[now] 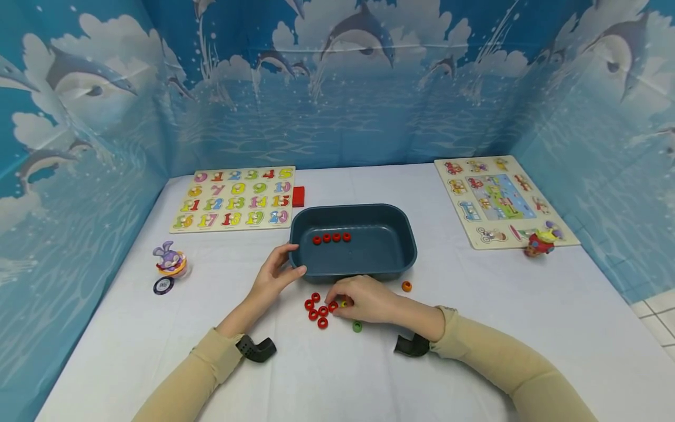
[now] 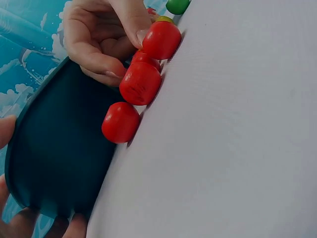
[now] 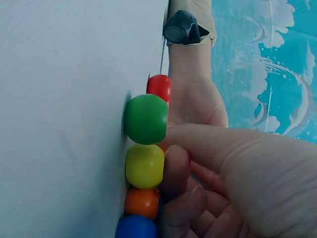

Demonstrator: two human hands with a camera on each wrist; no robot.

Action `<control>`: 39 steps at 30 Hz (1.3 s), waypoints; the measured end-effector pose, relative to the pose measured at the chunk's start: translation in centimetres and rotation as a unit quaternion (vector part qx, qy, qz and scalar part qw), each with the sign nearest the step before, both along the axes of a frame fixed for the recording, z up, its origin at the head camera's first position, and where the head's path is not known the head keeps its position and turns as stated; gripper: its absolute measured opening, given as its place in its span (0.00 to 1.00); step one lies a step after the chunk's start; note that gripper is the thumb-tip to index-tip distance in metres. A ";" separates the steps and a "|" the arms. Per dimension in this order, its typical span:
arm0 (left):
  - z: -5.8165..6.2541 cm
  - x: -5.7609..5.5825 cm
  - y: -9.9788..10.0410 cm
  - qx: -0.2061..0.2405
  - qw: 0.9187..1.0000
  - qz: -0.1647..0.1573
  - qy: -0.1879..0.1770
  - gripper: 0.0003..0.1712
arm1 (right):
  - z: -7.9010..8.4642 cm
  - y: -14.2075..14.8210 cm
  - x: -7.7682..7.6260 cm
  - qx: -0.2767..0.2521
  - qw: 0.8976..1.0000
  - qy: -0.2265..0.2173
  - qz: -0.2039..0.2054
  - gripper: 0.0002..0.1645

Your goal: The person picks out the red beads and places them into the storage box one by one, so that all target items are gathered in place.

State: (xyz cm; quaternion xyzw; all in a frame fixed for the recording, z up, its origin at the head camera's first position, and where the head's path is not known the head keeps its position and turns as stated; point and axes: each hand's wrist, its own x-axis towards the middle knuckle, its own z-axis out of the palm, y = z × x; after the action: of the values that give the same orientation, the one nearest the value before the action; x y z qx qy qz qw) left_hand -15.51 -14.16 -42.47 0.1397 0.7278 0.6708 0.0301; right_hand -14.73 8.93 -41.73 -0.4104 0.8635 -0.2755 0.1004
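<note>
My left hand (image 1: 274, 271) holds the near left corner of a dark blue-green tray (image 1: 358, 275), fingers at its end wall and thumb at the front rim. Inside the tray, several red beads (image 1: 326, 238) stand in a row. My right hand (image 1: 366, 300) pinches a red bead (image 2: 161, 39) between thumb and finger, low over the white cloth. More loose red beads (image 1: 313, 315) lie left of it. A yellow bead (image 3: 144, 166), partly covered by the right hand in the head view, and a green bead (image 1: 357, 326) lie close by. An orange bead (image 1: 406, 286) sits right of the wrist.
A wooden number puzzle (image 1: 237, 199) lies at the back left beside a red block (image 1: 298, 197). A picture puzzle board (image 1: 501, 199) is at the back right, with a toy figure (image 1: 540, 241) on its edge. A purple rabbit toy (image 1: 170, 259) and round disc (image 1: 163, 285) stand left.
</note>
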 end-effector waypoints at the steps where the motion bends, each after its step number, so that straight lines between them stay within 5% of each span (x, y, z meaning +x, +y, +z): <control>1: 0.0 0.0 0.0 -0.003 1.000 0.001 -0.001 0.29 | 0.1 0.0 0.1 -0.003 1.000 0.002 0.000 0.11; 5: -0.1 0.0 0.0 -0.003 1.000 0.001 0.000 0.29 | 1.5 -0.1 0.7 -0.025 1.000 0.000 0.006 0.13; 9: -0.2 0.0 -0.1 0.000 1.000 -0.002 0.004 0.29 | 4.6 0.2 0.1 -0.057 0.998 -0.006 0.014 0.14; 15: -0.1 0.0 -0.1 -0.008 1.000 0.005 -0.005 0.28 | 9.3 1.4 -3.7 -0.117 0.992 0.030 0.028 0.14; 20: -0.1 0.0 0.0 -0.014 1.000 0.008 -0.008 0.29 | 11.0 2.2 -7.9 -0.150 0.988 -0.015 0.014 0.16; 24: 0.0 0.0 0.0 -0.011 1.000 0.006 -0.006 0.30 | 9.9 2.8 -11.3 -0.145 0.986 -0.077 -0.002 0.18; 29: -0.2 0.1 -0.1 -0.002 1.000 0.004 -0.004 0.29 | 6.7 3.4 -14.4 -0.138 0.976 -0.165 -0.021 0.19; 35: -0.3 0.0 -0.1 0.005 1.000 0.002 -0.003 0.29 | 3.9 3.2 -15.6 -0.097 0.972 -0.211 0.013 0.19; 39: -0.3 0.0 -0.2 -0.001 1.000 0.007 -0.005 0.29 | 2.9 3.2 -15.8 -0.057 0.978 -0.202 -0.009 0.16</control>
State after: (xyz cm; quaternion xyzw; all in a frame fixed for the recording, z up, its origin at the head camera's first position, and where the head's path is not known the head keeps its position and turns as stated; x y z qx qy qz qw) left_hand -15.51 -14.31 -42.72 0.1318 0.7294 0.6706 0.0292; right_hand -30.57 12.16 -38.84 -0.3438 0.8118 -0.4025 0.2467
